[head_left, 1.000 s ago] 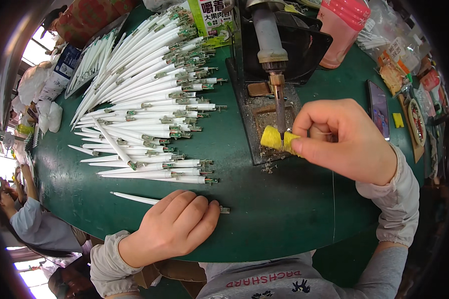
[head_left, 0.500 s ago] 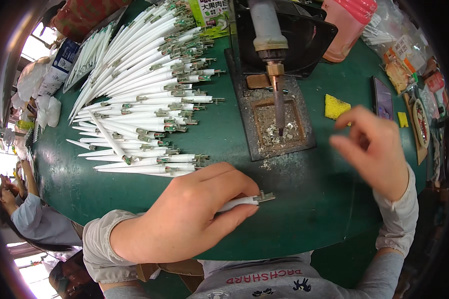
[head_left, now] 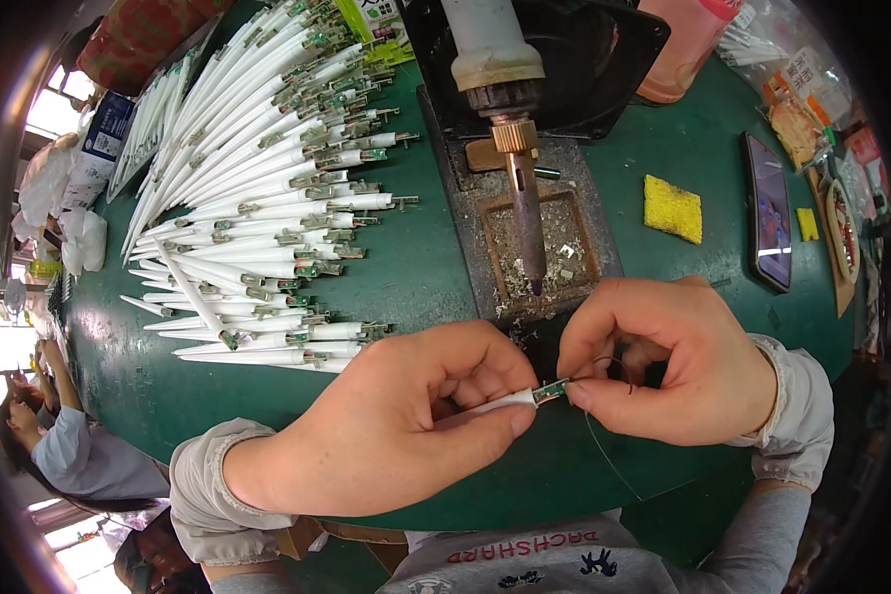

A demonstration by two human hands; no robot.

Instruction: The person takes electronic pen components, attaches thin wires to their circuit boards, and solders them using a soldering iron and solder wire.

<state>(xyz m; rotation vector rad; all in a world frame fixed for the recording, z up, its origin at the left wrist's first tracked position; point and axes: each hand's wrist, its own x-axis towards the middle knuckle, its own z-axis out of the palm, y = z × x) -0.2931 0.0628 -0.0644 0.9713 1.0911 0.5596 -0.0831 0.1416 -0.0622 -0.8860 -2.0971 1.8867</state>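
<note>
My left hand (head_left: 386,426) is closed round a white pen-shaped tube (head_left: 500,403). A small green circuit board (head_left: 549,392) sticks out of the tube's right end, between my two hands. My right hand (head_left: 683,366) is closed in a pinch at the tip of that board. A thin wire (head_left: 609,455) loops by its fingers and trails down toward the table's near edge. Just beyond my hands, a soldering iron (head_left: 525,208) points tip down over a tray (head_left: 594,259) with bits of solder in it.
Many similar white tubes (head_left: 267,223) with green boards lie fanned out at the left. A yellow sponge (head_left: 672,209) and a phone (head_left: 768,213) lie to the right. Behind the iron stands a black fan-like frame (head_left: 604,69), beside a pink container (head_left: 678,49). Another person (head_left: 79,436) sits at far left.
My right hand has moved left from near the sponge to the board's tip, and the thin wire now shows. The tube has turned, bringing the board's green side into view.
</note>
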